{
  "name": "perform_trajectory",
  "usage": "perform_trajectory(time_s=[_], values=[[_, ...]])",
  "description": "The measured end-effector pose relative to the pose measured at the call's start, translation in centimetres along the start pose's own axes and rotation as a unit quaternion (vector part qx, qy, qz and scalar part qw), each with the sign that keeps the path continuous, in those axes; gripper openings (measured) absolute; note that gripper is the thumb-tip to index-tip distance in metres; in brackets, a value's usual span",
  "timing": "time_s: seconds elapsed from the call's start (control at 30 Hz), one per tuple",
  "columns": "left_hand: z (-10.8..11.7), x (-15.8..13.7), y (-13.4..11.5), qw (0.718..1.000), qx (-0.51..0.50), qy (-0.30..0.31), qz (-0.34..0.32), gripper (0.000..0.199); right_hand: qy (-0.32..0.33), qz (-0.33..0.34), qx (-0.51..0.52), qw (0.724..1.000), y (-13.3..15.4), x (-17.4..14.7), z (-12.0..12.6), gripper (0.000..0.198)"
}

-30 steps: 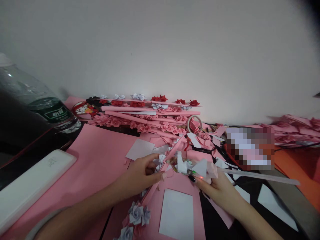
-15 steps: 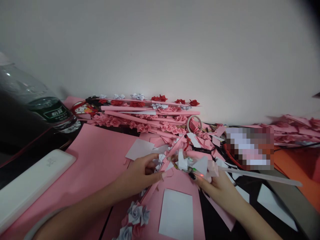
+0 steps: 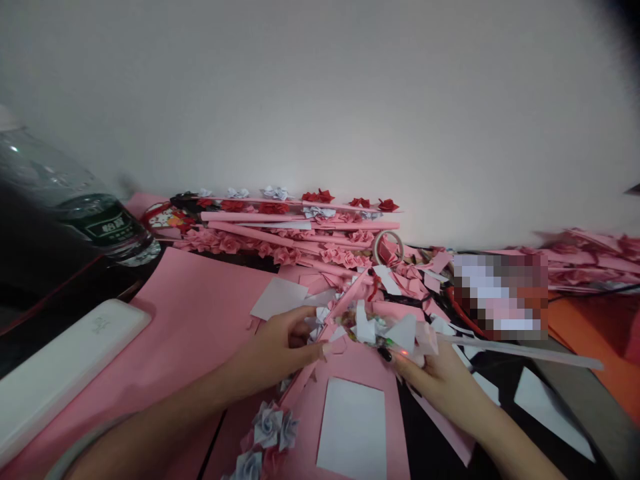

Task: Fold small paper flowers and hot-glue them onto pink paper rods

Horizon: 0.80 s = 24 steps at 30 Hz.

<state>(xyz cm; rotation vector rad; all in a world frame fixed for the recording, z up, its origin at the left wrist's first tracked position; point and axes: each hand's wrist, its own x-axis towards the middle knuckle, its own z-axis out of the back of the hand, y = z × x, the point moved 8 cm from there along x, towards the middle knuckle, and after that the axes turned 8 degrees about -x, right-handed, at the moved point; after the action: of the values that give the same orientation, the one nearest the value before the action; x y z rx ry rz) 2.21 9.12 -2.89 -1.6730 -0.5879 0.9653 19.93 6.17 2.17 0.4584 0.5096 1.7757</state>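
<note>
My left hand (image 3: 283, 347) is closed around a rolled pink paper stem (image 3: 303, 385), its thumb and fingers pinching the upper part. White and pink paper roses (image 3: 269, 424) line this stem toward the bottom of the view. My right hand (image 3: 447, 383) grips what looks like a clear glue gun (image 3: 387, 340), with a small red and a green light glowing near the thumb. From its back a long translucent glue stick (image 3: 530, 352) sticks out to the right. Paper scraps around the gun partly hide its shape, and its tip cannot be made out.
Paper roses on pink stems (image 3: 280, 250) lie piled along the wall, with a tape roll (image 3: 389, 248) on them. A water bottle (image 3: 107, 223) and a white power bank (image 3: 70, 373) stand left. A white card (image 3: 353, 427) and pink sheets (image 3: 215, 287) cover the desk.
Almost nothing differs. Both hands keep their holds and places; the stem's lower roses have shifted very slightly to the left.
</note>
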Motion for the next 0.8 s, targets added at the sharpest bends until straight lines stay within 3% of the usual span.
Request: perform_trajectory(time_s=[0.27,0.8], values=[[-0.63,0.02,-0.30,0.992,-0.107,0.072,0.002,0.017,-0.017,0.032,-0.006,0.999,0.50,-0.03,0.10,0.018],[-0.94,-0.17,-0.49,0.982,-0.158,0.095,0.044,0.018,-0.010,0.011,0.002,1.000,-0.11,-0.14,0.21,0.025]])
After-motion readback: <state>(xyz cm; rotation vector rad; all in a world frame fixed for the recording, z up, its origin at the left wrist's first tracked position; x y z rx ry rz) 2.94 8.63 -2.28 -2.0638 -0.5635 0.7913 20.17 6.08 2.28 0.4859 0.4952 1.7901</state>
